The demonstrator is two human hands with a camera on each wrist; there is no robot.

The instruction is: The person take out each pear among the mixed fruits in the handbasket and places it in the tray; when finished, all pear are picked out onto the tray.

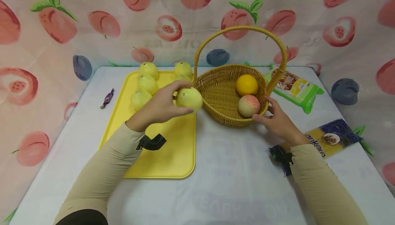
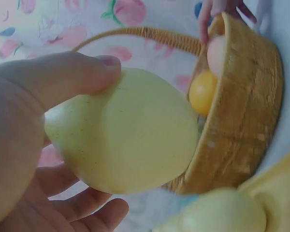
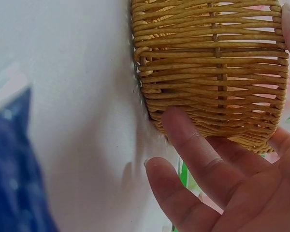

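My left hand (image 1: 162, 106) grips a round, pale yellow-green fruit (image 1: 189, 99) above the tray's right edge, beside the basket's left rim. In the left wrist view the thumb lies over this fruit (image 2: 130, 133), with fingers under it. My right hand (image 1: 279, 120) holds the right rim of the wicker basket (image 1: 216, 113), which has a tall arched handle. In the right wrist view some fingers (image 3: 195, 150) lie along its woven side (image 3: 212, 77). Inside the basket sit an orange (image 1: 247, 85) and a peach (image 1: 248, 106). Several similar pale fruits (image 1: 147, 84) rest on the yellow tray (image 1: 163, 153).
A wrapped purple candy (image 1: 107, 98) lies left of the tray. Behind the basket's right side is a green-and-clear food packet (image 1: 297, 89). A blue-and-yellow packet (image 1: 333, 137) lies near my right forearm. Fruit-print cloth (image 1: 123, 46) hangs behind the white table (image 1: 231, 180).
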